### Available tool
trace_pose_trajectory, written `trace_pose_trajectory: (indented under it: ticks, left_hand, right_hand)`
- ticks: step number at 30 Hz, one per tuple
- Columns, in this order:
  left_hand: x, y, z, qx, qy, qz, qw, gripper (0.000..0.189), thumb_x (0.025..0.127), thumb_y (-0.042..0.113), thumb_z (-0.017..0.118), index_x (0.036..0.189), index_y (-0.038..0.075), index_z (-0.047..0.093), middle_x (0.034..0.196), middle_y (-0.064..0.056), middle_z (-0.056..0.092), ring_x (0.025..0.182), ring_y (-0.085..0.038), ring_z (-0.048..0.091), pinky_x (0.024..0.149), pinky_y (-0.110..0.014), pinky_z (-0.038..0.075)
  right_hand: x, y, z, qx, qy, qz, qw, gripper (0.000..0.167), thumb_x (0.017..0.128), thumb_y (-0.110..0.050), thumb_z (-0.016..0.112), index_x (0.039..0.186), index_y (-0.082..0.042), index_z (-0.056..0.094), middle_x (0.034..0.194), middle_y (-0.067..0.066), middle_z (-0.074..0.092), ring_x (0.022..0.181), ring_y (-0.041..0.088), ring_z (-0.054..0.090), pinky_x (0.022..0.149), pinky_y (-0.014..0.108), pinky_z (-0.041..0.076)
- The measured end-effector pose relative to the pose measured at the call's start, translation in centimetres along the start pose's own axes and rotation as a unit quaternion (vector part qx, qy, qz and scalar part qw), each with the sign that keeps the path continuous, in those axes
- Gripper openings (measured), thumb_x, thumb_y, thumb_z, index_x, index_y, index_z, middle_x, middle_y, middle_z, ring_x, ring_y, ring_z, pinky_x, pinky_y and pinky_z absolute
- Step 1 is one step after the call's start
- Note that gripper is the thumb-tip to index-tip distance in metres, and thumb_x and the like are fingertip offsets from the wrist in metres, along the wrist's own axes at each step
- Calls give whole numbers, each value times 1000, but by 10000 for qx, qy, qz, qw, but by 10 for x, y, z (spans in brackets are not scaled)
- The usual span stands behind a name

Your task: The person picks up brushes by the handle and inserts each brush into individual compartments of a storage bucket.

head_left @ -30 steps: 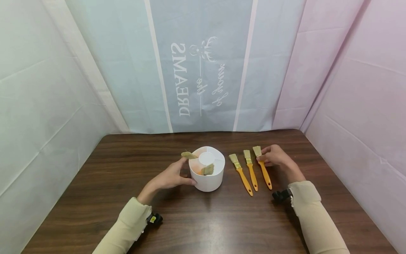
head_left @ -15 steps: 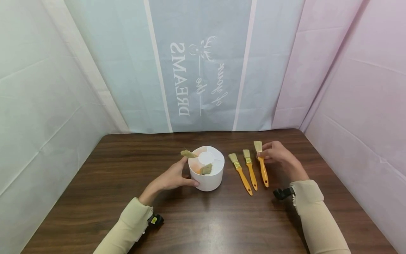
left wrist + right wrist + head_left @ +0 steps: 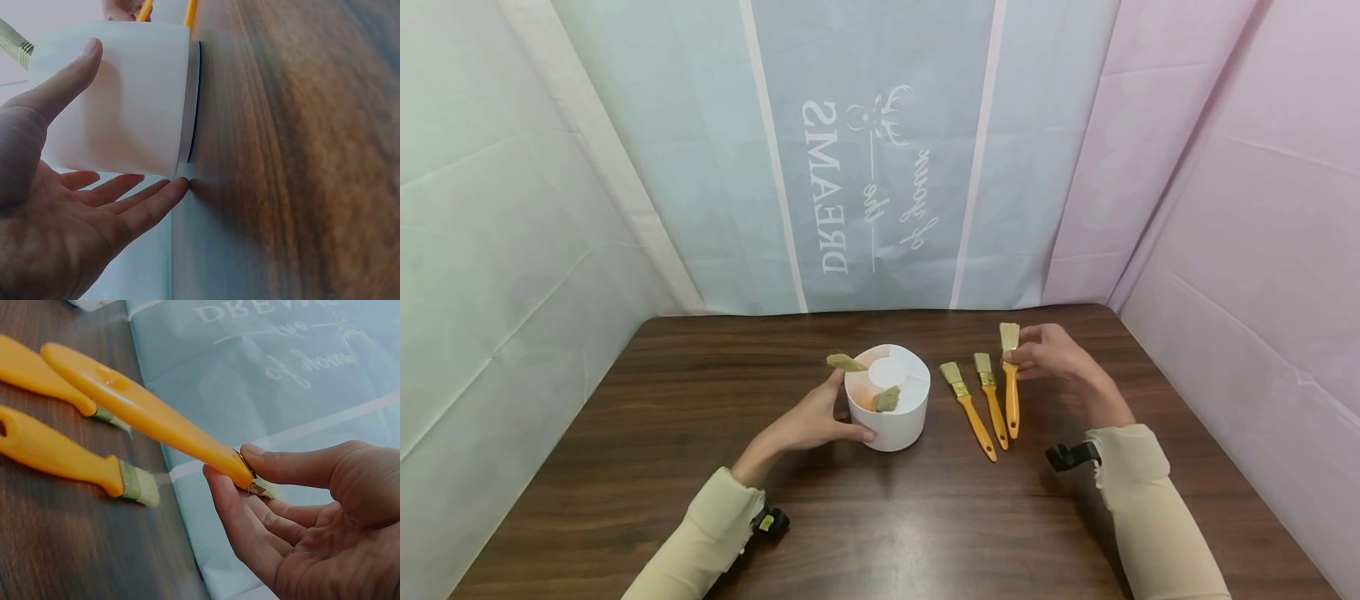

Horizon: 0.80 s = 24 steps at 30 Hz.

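On the dark wooden surface (image 3: 895,533) we see a white tub (image 3: 897,432) near centre. Between its eight and nine o'clock, the left-hand grip (image 3: 808,419) clasps its wall, though we can't judge every finger's contact. Near three o'clock, the right-hand grip (image 3: 1051,352) pinches a yellow-handled brush (image 3: 1012,400) beside two loose brushes (image 3: 978,427). Bristle heads (image 3: 887,400) show at the tub's ten and six.

Dark wood-grain table (image 3: 880,492) with rounded far corners, pale creased sheets (image 3: 497,250) walling both sides, and a blue-grey hanging (image 3: 700,150) at the back with white stripes (image 3: 976,167) plus sideways "DREAMS" lettering (image 3: 823,187). Soft glare (image 3: 902,542) up front, pinkish tint (image 3: 1307,50) top right.
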State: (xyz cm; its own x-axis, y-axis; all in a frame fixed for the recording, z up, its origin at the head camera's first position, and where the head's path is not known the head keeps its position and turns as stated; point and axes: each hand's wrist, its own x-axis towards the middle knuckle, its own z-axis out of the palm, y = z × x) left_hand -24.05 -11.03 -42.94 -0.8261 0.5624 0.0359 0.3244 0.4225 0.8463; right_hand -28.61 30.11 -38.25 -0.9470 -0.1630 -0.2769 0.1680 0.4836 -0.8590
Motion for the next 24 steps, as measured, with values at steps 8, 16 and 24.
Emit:
trace_pose_trajectory:
  ticks: [8,16,24]
  left_hand:
    - [1,0,2,-187,36,67,9998,105,80,25,92,158,8,24,161,-16,40,147,-31,43,111,-48,50]
    - [2,0,4,-213,85,71,9997,106,81,25,91,159,8,21,162,-17,37,147,-31,43,109,-47,52]
    - [1,1,4,-43,111,85,9999,104,81,27,91,158,9,23,160,-17,42,146,-32,45,116,-54,43]
  right_hand:
    - [-6,-10,3,57,-62,-237,9997,83,100,-11,68,156,18,14,128,32,64,91,13,72,88,41,62]
    - [-10,-16,5,68,-153,-348,9993,83,101,-11,66,156,18,11,139,39,54,95,16,72,90,43,62]
    - [-16,-25,8,162,-20,-475,9987,78,100,-10,66,156,16,17,129,32,59,91,16,72,89,43,62]
